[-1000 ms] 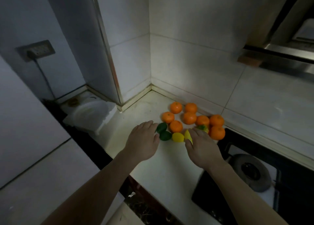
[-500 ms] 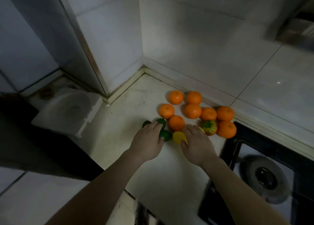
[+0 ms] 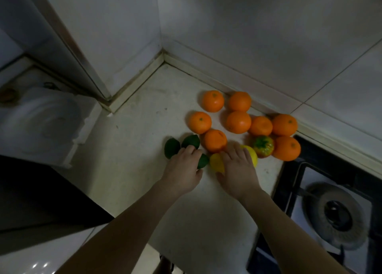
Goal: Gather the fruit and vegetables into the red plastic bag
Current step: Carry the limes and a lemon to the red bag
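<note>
Both hands further into the pile than a moment ago, left hand (image 3: 183, 171) palm-down over green limes (image 3: 190, 141), right hand (image 3: 237, 168) spread flat across two lemons (image 3: 216, 162), neither visibly gripping, oranges (image 3: 238, 122) clustered behind on the counter (image 3: 134, 149), red bag unseen

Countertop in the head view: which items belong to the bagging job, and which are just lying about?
Part of the job:
eight oranges
three limes
two lemons
red-and-green pepper-like vegetable
left hand and right hand, resting on limes and lemons

Lying about:
gas burner
white moulded foam piece

The red bag is not in view.
</note>
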`<state>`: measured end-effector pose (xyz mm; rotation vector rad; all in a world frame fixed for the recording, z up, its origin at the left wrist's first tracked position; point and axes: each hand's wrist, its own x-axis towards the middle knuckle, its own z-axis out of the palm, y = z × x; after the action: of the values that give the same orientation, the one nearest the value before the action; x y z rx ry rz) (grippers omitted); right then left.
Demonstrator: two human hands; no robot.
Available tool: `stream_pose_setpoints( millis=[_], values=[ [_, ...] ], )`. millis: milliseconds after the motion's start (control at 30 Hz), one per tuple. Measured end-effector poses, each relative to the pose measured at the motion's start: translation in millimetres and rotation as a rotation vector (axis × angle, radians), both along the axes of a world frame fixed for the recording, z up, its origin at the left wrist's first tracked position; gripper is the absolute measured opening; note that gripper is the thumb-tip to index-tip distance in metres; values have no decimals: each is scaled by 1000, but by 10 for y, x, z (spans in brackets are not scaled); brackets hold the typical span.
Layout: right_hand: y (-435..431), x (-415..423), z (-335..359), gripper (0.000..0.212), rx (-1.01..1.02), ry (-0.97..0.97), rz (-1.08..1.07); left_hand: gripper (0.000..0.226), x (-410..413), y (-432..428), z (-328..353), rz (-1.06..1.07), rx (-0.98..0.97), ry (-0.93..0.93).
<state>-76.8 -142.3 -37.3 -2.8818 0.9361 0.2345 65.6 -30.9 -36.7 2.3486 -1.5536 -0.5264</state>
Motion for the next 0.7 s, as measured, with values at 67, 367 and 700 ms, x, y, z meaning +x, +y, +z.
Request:
stream_pose_setpoints(
  millis=[67, 367, 700],
  values=[
    [2, 8, -35, 64, -24, -4, -2, 42, 7, -22, -42, 8, -4, 12],
    [-15, 7, -102, 55, -44, -63, -18, 37, 32, -45, -141, 49, -37, 40],
    [13, -70, 276, 58, -2, -216, -16, 38, 35, 18, 243, 115, -121, 42]
  ],
)
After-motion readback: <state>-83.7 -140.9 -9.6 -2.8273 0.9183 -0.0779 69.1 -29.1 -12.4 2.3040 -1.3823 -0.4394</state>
